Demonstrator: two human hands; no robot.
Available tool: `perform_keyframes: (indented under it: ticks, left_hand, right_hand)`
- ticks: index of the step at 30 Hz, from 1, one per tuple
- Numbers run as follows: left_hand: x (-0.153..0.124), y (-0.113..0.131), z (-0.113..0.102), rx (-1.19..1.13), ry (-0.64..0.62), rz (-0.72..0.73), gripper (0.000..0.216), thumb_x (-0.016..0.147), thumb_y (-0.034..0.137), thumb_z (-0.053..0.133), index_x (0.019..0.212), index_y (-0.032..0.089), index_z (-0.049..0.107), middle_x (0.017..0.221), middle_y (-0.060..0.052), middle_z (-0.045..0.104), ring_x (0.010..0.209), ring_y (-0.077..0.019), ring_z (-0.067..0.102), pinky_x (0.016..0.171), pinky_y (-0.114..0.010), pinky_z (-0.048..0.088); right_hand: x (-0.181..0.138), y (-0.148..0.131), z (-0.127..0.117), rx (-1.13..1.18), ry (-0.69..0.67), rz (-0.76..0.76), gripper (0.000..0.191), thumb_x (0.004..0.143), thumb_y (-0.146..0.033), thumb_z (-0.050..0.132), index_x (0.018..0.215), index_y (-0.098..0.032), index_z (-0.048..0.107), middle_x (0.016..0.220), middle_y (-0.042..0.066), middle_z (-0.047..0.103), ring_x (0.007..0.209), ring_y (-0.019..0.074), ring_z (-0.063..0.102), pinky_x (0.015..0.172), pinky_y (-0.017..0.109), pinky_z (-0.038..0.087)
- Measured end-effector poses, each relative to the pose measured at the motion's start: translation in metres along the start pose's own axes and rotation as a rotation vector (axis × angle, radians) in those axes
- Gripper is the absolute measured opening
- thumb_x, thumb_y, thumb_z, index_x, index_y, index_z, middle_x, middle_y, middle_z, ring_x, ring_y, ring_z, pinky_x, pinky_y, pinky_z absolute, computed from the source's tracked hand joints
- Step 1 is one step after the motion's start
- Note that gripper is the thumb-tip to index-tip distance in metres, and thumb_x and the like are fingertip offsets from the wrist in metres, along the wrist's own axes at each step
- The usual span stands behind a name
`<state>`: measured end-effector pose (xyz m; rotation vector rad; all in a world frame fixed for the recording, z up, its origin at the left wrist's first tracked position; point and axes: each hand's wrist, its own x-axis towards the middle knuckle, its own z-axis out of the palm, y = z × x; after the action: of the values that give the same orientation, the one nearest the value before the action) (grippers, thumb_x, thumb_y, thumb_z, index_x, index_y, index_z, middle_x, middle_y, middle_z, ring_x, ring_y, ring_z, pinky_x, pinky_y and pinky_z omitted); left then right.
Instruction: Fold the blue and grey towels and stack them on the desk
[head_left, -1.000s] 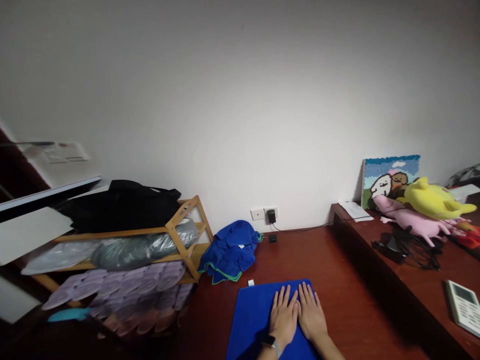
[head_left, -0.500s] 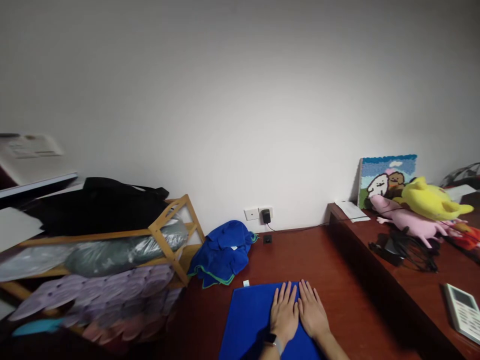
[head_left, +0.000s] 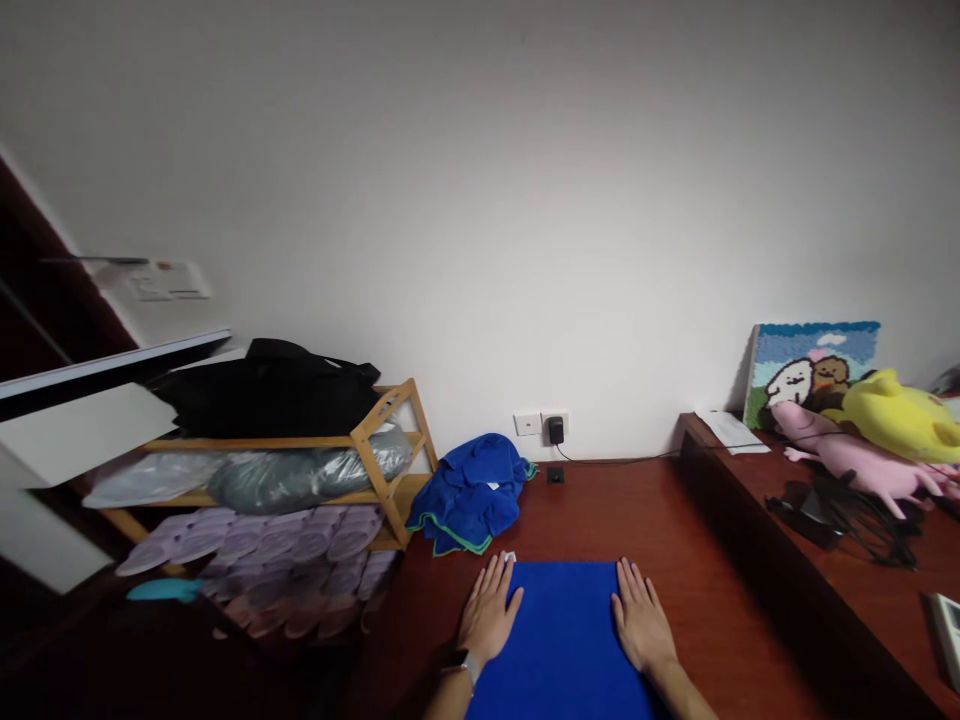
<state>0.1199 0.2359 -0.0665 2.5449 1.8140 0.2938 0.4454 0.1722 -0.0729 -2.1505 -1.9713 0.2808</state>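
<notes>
- Flat royal-blue rectangular cloth (head_left: 562, 640): smooth, matte, creaseless; lies at the near edge of the red-brown polished wooden surface (head_left: 622, 520).
- Left hand (head_left: 489, 615): open, palm down, fingers lightly spread, on the cloth's left border and half on the wood; a watch (head_left: 459, 662) sits at the wrist.
- Right hand (head_left: 641, 628): open, palm down on the right border; the two hands, well apart, seem to pin the cloth taut.
- Crumpled blue towel with green trim (head_left: 472, 492): soft, heaped at the surface's far edge, beside a slatted bamboo rack (head_left: 390, 440).

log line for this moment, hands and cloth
left hand: flat at left edge of blue cloth | right hand: flat at right edge | blue cloth: spread on wooden surface
</notes>
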Motion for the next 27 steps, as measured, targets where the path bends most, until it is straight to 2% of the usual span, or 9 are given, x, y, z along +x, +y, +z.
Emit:
perform_keyframes:
  ticks: [6,10,13,17,20,21,23,25,27]
  left_hand:
    - [-0.003,-0.011,-0.003,0.021,0.034,-0.009,0.061,0.105,0.050,0.027,0.161,0.027,0.024,0.167,-0.003,0.029,0.154,-0.0219,0.028,0.125,-0.046,0.029]
    - [-0.013,0.010,-0.013,0.037,0.189,0.056,0.061,0.104,0.037,0.031,0.163,0.026,0.017,0.168,-0.003,0.028,0.154,-0.0217,0.026,0.127,-0.047,0.027]
    - [-0.015,0.058,-0.014,-0.003,0.229,0.155,0.059,0.105,0.034,0.031,0.163,0.027,0.019,0.168,-0.001,0.027,0.154,-0.0210,0.027,0.126,-0.045,0.030]
    - [-0.001,0.144,0.000,-0.125,0.104,0.245,0.054,0.107,0.040,0.025,0.159,0.026,0.033,0.165,-0.002,0.035,0.152,-0.0204,0.032,0.126,-0.044,0.031]
    - [0.010,0.182,0.011,-0.206,0.025,0.208,0.056,0.107,0.042,0.018,0.157,0.025,0.037,0.162,-0.004,0.040,0.152,-0.0207,0.033,0.126,-0.047,0.029]
    - [0.012,0.185,0.013,-0.220,0.007,0.204,0.056,0.108,0.043,0.017,0.158,0.027,0.036,0.163,-0.003,0.040,0.152,-0.0205,0.031,0.127,-0.047,0.028]
    - [0.011,0.173,0.012,-0.220,-0.012,0.213,0.056,0.107,0.047,0.018,0.159,0.030,0.030,0.165,-0.001,0.035,0.154,-0.0204,0.028,0.128,-0.048,0.026]
    - [0.005,0.144,0.007,-0.186,-0.021,0.211,0.059,0.106,0.051,0.022,0.161,0.031,0.025,0.167,-0.001,0.030,0.154,-0.0219,0.026,0.127,-0.049,0.025]
    - [-0.003,0.103,-0.001,-0.136,-0.025,0.180,0.063,0.105,0.055,0.025,0.162,0.029,0.021,0.168,-0.003,0.026,0.155,-0.0233,0.026,0.127,-0.050,0.025]
  right_hand:
    - [-0.001,-0.010,-0.006,-0.074,-0.001,0.001,0.068,0.100,-0.040,0.019,0.160,-0.008,0.023,0.168,0.006,0.017,0.157,0.0231,0.013,0.129,0.046,0.010]
    - [-0.006,-0.014,-0.003,-0.038,0.021,-0.046,0.068,0.101,-0.043,0.017,0.160,-0.009,0.022,0.168,0.004,0.014,0.157,0.0218,0.011,0.129,0.044,0.010]
    - [-0.007,-0.012,0.002,0.005,-0.018,-0.039,0.071,0.102,-0.048,0.018,0.160,-0.007,0.022,0.168,0.006,0.017,0.157,0.0219,0.013,0.129,0.042,0.012]
    - [-0.006,-0.009,0.005,0.007,-0.029,-0.043,0.070,0.101,-0.046,0.019,0.160,-0.008,0.024,0.168,0.006,0.016,0.157,0.0219,0.011,0.129,0.043,0.010]
    - [-0.006,-0.009,0.003,-0.003,-0.052,-0.052,0.067,0.101,-0.043,0.018,0.159,-0.011,0.027,0.168,0.005,0.016,0.157,0.0215,0.010,0.129,0.044,0.009]
    - [-0.006,-0.009,0.002,-0.009,-0.059,-0.053,0.067,0.101,-0.043,0.018,0.160,-0.012,0.026,0.168,0.004,0.015,0.157,0.0214,0.009,0.129,0.044,0.009]
    - [-0.007,-0.010,0.000,-0.023,-0.065,-0.046,0.067,0.101,-0.043,0.017,0.160,-0.011,0.024,0.168,0.005,0.014,0.157,0.0213,0.009,0.129,0.044,0.009]
    - [-0.007,-0.012,-0.002,-0.030,-0.060,-0.032,0.069,0.101,-0.044,0.018,0.160,-0.009,0.021,0.168,0.005,0.013,0.157,0.0214,0.008,0.129,0.043,0.009]
    - [-0.008,-0.013,-0.004,-0.023,-0.046,-0.017,0.070,0.102,-0.046,0.017,0.160,-0.008,0.020,0.169,0.006,0.014,0.157,0.0214,0.009,0.129,0.042,0.009]
